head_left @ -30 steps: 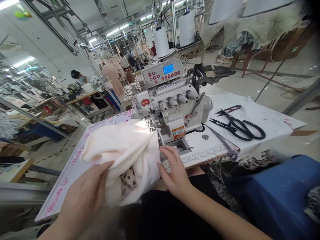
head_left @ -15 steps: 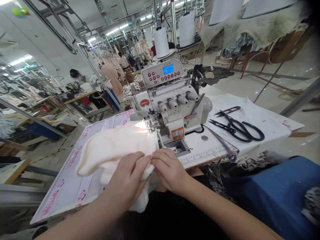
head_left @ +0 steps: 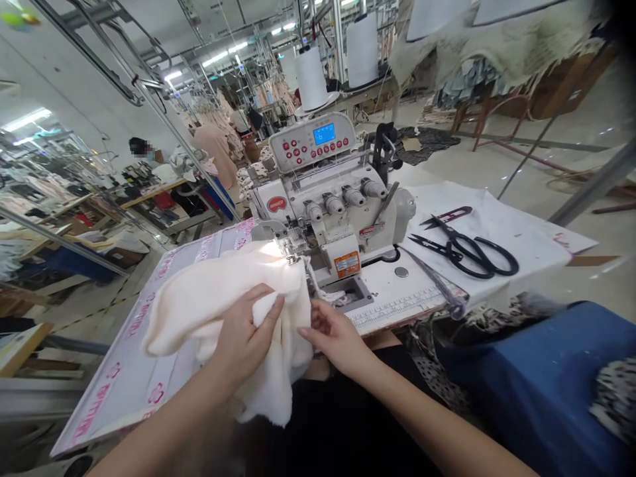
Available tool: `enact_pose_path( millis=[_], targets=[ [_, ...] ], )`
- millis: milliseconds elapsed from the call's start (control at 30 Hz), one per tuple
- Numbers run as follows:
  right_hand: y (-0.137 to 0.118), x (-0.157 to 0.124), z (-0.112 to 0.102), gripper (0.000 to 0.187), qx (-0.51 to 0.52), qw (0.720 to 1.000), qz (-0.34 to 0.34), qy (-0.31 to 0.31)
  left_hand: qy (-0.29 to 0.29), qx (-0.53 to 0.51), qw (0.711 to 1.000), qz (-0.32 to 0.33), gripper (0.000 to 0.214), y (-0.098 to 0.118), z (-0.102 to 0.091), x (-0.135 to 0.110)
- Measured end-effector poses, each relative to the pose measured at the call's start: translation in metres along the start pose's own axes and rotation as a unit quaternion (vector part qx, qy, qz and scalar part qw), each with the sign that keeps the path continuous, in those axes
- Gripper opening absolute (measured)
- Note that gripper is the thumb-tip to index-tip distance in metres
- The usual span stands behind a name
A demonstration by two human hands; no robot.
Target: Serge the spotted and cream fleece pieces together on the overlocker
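Observation:
A cream, fluffy piece of fabric (head_left: 199,291) lies on the machine's left table, with one edge under the lit presser foot (head_left: 291,258) of a white overlock sewing machine (head_left: 338,205). My left hand (head_left: 248,331) is closed on a fold of it, a bulge of cloth showing between thumb and fingers. At the fabric's right edge, below the foot, my right hand (head_left: 338,334) has its thumb on the cloth and its fingers curled partly behind it. The fabric's lower end hangs over the table's front edge.
Black scissors (head_left: 477,255) and a thread snipper (head_left: 450,215) lie on white cloth to the right. Thread cones (head_left: 311,78) stand behind the machine. Blue cloth (head_left: 546,377) covers something at the lower right. A person (head_left: 144,152) sits at another table at the back left.
My hands, which were together at the fabric's near edge, have moved apart. The left has shifted left with its fold; the right is at the right edge. More cloth hangs down in front.

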State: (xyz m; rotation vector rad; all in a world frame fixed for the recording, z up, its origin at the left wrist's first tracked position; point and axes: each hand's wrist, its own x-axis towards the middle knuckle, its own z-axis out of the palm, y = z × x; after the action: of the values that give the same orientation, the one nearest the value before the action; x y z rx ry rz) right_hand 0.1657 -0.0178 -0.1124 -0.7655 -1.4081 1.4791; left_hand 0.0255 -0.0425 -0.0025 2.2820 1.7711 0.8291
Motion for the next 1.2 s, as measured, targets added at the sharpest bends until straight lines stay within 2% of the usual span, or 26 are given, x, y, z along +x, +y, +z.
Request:
enact_pose_path(
  millis=[67, 133, 233, 367, 533, 700, 867, 967, 1200],
  targets=[
    [0.002, -0.003, 0.002, 0.015, 0.024, 0.999, 0.029, -0.026, -0.004, 0.001, 1.0, -0.008, 0.016, 0.005, -0.002, -0.002],
    [0.001, -0.006, 0.001, 0.018, 0.019, 0.999, 0.021, -0.022, -0.023, 0.036, 0.998, 0.05, 0.017, 0.004, -0.001, -0.004],
    [-0.002, -0.011, -0.003, 0.019, -0.006, 1.0, 0.003, -0.017, -0.031, 0.099, 0.981, 0.166, 0.031, -0.001, 0.003, -0.007],
    [-0.002, -0.016, -0.005, 0.018, -0.041, 0.999, -0.002, -0.014, -0.048, 0.095, 0.97, 0.218, 0.034, -0.006, 0.006, -0.006],
    [-0.004, -0.019, -0.004, 0.02, -0.014, 0.999, 0.012, -0.026, -0.113, 0.028, 0.972, 0.202, 0.038, -0.007, 0.003, -0.002],
    [-0.016, -0.02, -0.007, 0.023, 0.029, 0.998, 0.024, -0.044, -0.11, 0.009, 0.98, 0.165, 0.034, 0.0, -0.001, -0.001],
    [-0.022, -0.022, -0.011, 0.022, -0.002, 0.998, 0.032, -0.048, -0.134, 0.036, 0.973, 0.186, 0.031, -0.002, 0.005, -0.001],
    [-0.019, -0.018, -0.013, 0.021, -0.006, 0.999, 0.032, -0.043, -0.13, 0.054, 0.968, 0.208, 0.035, -0.007, 0.01, 0.002],
    [-0.013, 0.0, -0.016, 0.016, -0.06, 0.998, 0.007, -0.03, -0.124, 0.114, 0.954, 0.248, 0.03, -0.016, 0.011, 0.018]
  ],
)
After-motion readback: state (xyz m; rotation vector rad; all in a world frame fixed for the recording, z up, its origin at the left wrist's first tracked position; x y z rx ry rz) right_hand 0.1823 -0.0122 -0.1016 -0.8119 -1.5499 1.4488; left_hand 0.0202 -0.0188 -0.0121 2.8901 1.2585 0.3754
